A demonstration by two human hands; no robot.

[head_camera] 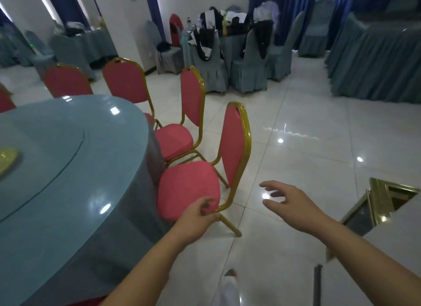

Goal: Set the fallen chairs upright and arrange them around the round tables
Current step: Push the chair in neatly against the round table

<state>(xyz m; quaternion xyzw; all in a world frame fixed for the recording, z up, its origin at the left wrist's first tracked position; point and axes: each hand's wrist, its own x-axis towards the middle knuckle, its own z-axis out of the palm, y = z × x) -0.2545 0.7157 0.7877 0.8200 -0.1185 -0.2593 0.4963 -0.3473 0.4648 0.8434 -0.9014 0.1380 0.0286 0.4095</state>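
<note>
A round table point(68, 169) under a blue-grey cloth fills the left side. Red padded chairs with gold frames stand upright around its rim. The nearest chair point(189, 187) faces the table, its seat against the cloth. My left hand point(200, 214) grips the front corner of that seat at the gold frame. My right hand point(284, 198) hovers open over the floor, right of the chair's back, touching nothing. A second chair point(175, 139) stands just behind it, and two more chairs point(125, 82) point(66, 80) follow the far rim.
A gold-framed fallen object point(378, 207) lies on the white tile floor at the right. Grey-covered chairs point(248, 64) and a cluttered table stand at the back. A draped table point(376, 61) stands far right. A dark pole point(316, 283) lies near my feet.
</note>
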